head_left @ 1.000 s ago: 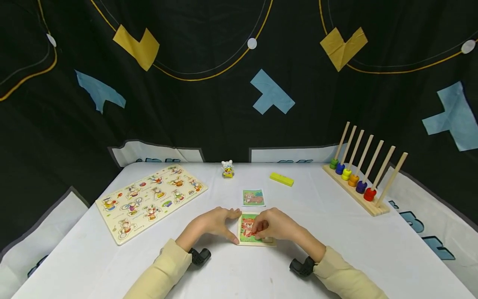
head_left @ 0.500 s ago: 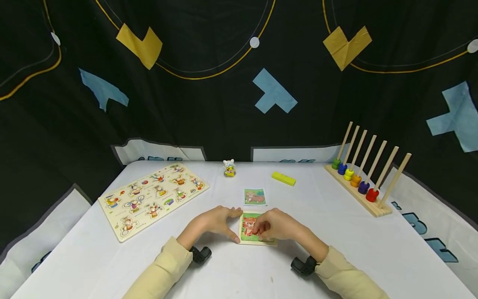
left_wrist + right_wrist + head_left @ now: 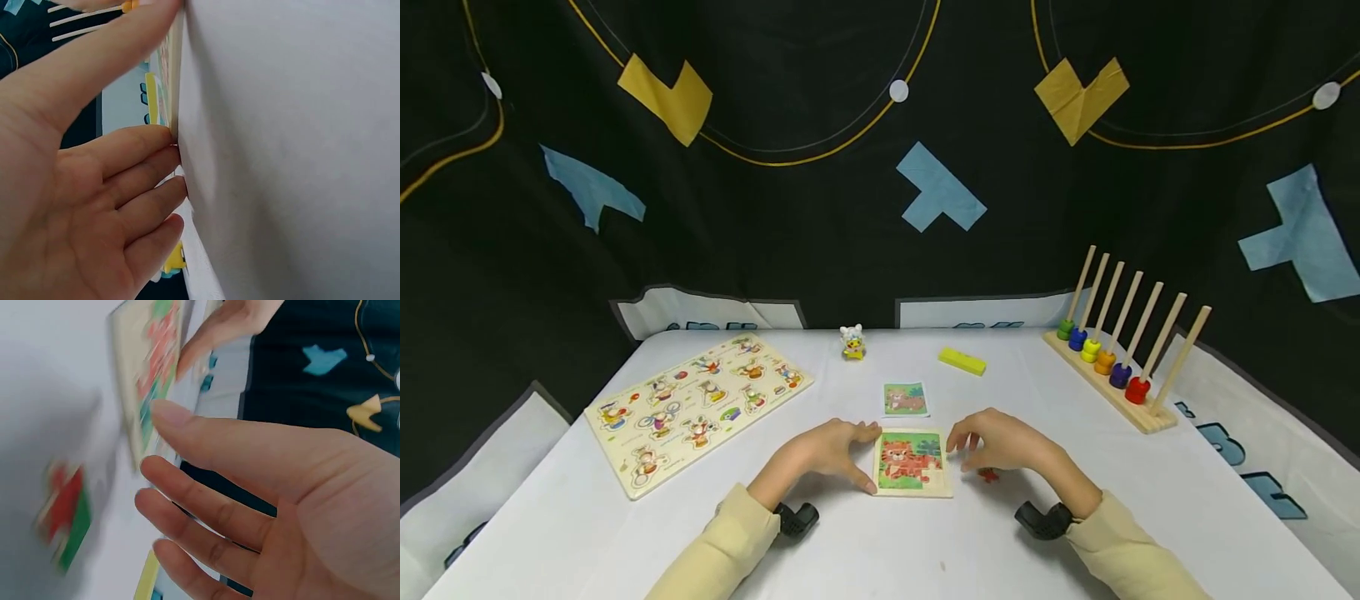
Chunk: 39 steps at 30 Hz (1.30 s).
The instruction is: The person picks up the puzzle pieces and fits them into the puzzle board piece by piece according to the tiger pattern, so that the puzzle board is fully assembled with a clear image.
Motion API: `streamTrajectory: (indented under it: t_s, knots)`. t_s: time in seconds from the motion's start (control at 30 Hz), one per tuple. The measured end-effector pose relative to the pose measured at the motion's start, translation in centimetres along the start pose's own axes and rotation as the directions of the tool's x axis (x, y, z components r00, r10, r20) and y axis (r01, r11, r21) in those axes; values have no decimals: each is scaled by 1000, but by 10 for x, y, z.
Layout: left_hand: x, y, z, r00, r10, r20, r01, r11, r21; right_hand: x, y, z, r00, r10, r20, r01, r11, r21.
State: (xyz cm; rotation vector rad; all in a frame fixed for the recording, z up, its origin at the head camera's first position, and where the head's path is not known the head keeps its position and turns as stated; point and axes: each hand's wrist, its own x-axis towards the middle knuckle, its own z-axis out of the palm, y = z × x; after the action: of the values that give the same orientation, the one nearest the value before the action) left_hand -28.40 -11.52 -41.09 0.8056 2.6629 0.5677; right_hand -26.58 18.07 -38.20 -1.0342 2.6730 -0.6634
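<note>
A small wooden jigsaw tray (image 3: 917, 493) with a red tiger picture (image 3: 898, 461) on green lies before me. Bare wood shows at its lower right corner. My left hand (image 3: 831, 450) rests at the tray's left side, its thumb at the near corner and its straight fingers at the far one. In the left wrist view, those fingertips (image 3: 167, 136) meet the tray's edge. Off the tray's right side hovers my right hand (image 3: 1000, 440), holding nothing, with relaxed fingers. A loose red and green jigsaw piece (image 3: 65, 512) lies on the table beneath it, partly hidden in the head view.
Just behind the tray lies a picture card (image 3: 906, 400). Farther back are a small figurine (image 3: 852, 342) and a yellow block (image 3: 962, 361). A large peg puzzle board (image 3: 700, 408) occupies the left, and a rack of upright pegs with coloured rings (image 3: 1112, 379) the right.
My right hand has lifted off the tray and moved right, uncovering the tiger picture. The loose piece now shows below it. My left hand keeps its place at the tray.
</note>
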Motion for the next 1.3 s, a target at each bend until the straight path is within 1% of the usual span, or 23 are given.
streamTrajectory:
  t_s: [0.17, 0.27, 0.47, 0.7, 0.8, 0.87, 0.97, 1.1, 1.2, 1.3]
  knots:
    - [1, -1, 0, 1000, 9, 3, -9, 1000, -8, -17, 14, -1, 997, 81, 1, -81, 997, 11]
    - [1, -1, 0, 1000, 22, -1, -23, 1000, -14, -22, 19, 2, 993, 119, 3, -119, 993, 22]
    - [-2, -4, 1, 999, 41, -4, -41, 999, -16, -23, 20, 8, 993, 115, 40, -117, 992, 51]
    - [0, -3, 0, 998, 59, -23, -59, 998, -23, -28, 18, 5, 989, 147, -1, -147, 989, 28]
    - [2, -2, -1, 997, 71, -27, -72, 997, -35, -31, 20, 4, 986, 167, 7, -167, 985, 54]
    - [1, -2, -1, 997, 74, -26, -75, 996, -40, -32, 22, 5, 985, 168, 25, -169, 983, 71]
    - [1, -2, 0, 997, 78, -23, -79, 996, -37, -34, 26, 4, 988, 153, 27, -154, 986, 62]
    - [1, -1, -1, 996, 78, -31, -79, 996, -34, -32, 28, 0, 994, 104, -19, -103, 993, 55]
    - [2, -1, -2, 997, 72, -34, -73, 997, -34, -26, 25, -2, 997, 59, -49, -54, 994, 92]
    - [2, -2, -2, 997, 68, -29, -69, 997, -35, -20, 18, -1, 997, 41, -71, -33, 992, 118]
